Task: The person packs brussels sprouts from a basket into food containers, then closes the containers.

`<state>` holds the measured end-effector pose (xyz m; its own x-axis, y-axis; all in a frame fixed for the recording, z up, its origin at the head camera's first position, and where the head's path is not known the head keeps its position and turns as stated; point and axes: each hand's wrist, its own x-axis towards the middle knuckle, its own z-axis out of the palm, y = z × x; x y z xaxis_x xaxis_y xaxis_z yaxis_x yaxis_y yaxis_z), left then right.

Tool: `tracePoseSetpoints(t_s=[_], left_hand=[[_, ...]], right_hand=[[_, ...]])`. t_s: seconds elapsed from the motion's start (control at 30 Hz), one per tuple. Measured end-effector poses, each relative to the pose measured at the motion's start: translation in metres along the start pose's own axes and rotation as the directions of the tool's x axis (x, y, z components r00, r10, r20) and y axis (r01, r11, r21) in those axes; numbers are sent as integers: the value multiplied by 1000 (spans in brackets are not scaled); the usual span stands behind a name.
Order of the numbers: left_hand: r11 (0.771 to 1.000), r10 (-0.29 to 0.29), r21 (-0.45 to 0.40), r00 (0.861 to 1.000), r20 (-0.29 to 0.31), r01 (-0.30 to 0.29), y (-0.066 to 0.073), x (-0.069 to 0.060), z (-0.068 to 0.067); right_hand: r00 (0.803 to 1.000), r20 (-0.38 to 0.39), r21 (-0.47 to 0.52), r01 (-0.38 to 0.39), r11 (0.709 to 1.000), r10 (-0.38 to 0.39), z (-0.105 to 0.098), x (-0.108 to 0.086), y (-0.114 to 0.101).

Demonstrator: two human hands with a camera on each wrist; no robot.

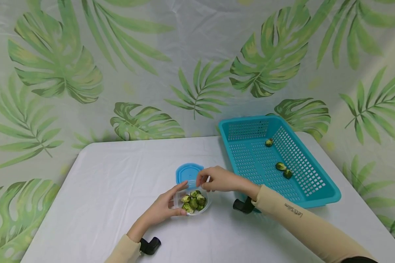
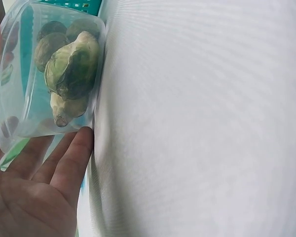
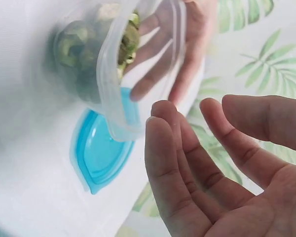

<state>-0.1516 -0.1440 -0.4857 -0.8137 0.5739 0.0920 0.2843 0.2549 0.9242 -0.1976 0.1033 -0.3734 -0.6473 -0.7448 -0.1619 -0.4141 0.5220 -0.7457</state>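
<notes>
A clear plastic container (image 1: 208, 207) holds several Brussels sprouts (image 1: 193, 202) and stands on the white-covered table. My left hand (image 1: 162, 208) holds it from the left side, with the thumb at the near side and the fingers toward the far side. In the left wrist view, fingers (image 2: 71, 165) touch the container's wall. Over the container's far right rim is my right hand (image 1: 222, 179), its fingers loosely bent. Nothing shows between its fingertips (image 3: 160, 128) in the right wrist view. Just behind the container lies a blue lid (image 1: 188, 171).
At the right stands a teal perforated basket (image 1: 230, 146). Inside it lie three more Brussels sprouts (image 1: 281, 166). White cloth (image 1: 118, 175) covers the table, and a leaf-patterned curtain (image 1: 200, 36) hangs along its back edge.
</notes>
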Motion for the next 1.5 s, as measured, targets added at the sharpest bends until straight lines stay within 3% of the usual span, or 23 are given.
tracePoseSetpoints(t_s=[0.4,0.9,1.13,1.5], left_hand=[[1000,-27,0,1000,-13,27,0,1,1],[1000,-17,17,1000,-16,17,0,0,2],[1000,-18,7,1000,-14,18,1,0,1],[1000,-20,10,1000,-12,21,1,0,1]], right_hand=[[999,-31,164,46,985,-41,-22,-18,3],[992,-127,224,14,974,15,-47,-42,30],[987,-159,260,39,965,3,-58,-57,44],[971,-229,290,-1,957,70,-76,-72,71]])
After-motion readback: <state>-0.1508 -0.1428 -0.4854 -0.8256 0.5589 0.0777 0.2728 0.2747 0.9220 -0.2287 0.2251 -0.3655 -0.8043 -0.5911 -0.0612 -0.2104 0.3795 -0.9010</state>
